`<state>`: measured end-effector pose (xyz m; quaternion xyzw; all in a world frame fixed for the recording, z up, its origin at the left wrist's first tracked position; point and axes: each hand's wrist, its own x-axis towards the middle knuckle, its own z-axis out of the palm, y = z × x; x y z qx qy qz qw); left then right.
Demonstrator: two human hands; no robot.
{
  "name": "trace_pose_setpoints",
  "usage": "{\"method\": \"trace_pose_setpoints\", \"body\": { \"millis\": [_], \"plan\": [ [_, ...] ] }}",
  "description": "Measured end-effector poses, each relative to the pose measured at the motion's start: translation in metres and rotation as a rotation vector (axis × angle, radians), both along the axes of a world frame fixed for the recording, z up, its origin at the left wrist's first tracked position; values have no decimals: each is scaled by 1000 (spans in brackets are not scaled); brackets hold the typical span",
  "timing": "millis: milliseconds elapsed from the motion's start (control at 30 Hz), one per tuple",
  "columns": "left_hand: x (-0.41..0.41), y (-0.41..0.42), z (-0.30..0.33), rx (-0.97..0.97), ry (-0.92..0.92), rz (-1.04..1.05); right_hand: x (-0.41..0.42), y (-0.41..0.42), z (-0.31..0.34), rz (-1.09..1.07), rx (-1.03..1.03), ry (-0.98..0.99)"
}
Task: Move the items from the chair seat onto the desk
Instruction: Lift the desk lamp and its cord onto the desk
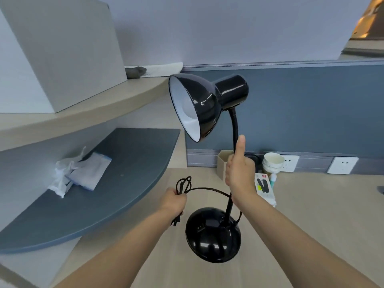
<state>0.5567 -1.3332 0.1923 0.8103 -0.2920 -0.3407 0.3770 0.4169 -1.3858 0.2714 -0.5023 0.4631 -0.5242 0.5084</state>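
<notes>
Pale wood desk (pixel 311 225) against blue partition, right hand (pixel 239 173) grasping glossy black gooseneck desk lamp (pixel 214 233) by its neck, left hand (pixel 173 201) clutching bundled black power cord (pixel 184 185)

The lamp (pixel 214 204) stands on the desk (pixel 322 225), near its left end. Far behind it are a cup (pixel 272 163) and two sockets (pixel 342 165). On the left shelf (pixel 124 163) lies a tissue pack (pixel 89 173).

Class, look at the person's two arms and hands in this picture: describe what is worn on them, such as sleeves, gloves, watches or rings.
Nothing is worn: the left hand and right hand are bare, ungloved, with no visible rings. Both forearms are bare to the frame's edge, without sleeves, watches or bands.
</notes>
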Motion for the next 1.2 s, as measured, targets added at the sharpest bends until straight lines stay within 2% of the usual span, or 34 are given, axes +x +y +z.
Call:
{"method": "trace_pose_setpoints", "body": {
  "millis": [267,533,733,933,1200],
  "plan": [
    [27,-76,-33,47,-58,22,32,-78,-29,-89,-17,54],
    [48,-121,-72,63,-113,80,64,-132,-66,-62,-50,39],
    [54,-144,-89,83,-161,135,75,-155,-81,-77,-76,130],
    [67,-155,-100,169,-231,119,89,-168,-88,-47,-76,89],
    [75,-159,-109,189,-221,108,101,-172,-100,-39,-65,97]
  ]
}}
